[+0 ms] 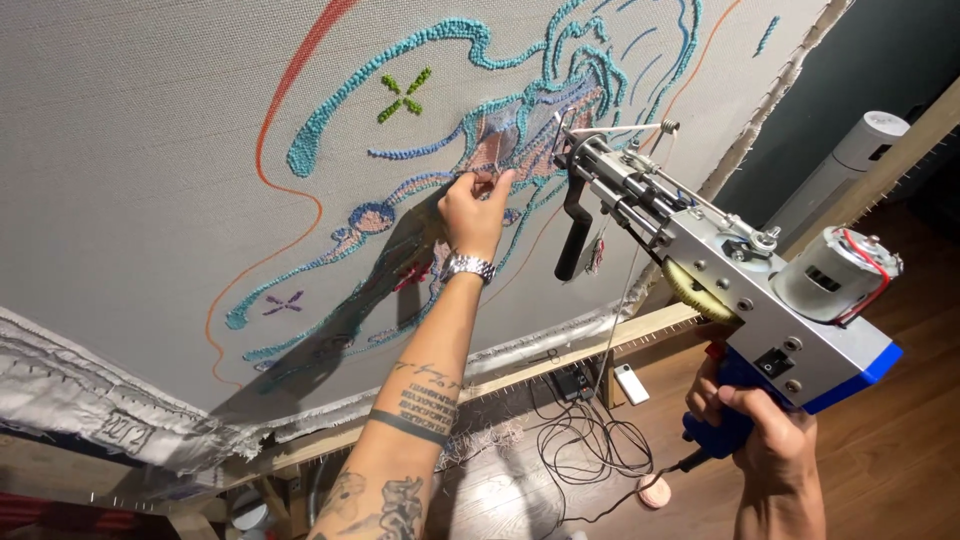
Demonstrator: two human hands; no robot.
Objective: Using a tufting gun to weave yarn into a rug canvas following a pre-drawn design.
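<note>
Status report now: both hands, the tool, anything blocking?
Left hand pinching yarn on tufting cloth. Right hand gripping tufting gun, needle at cloth. Nothing in the way.

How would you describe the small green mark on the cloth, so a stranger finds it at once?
On the stretched grey cloth, look up and left of the left hand, inside the turquoise yarn outline. The green cross sits there, the only green stitching.

Dark teal wall (880,50), wooden floor (900,440), white tower fan (850,165) behind
</note>
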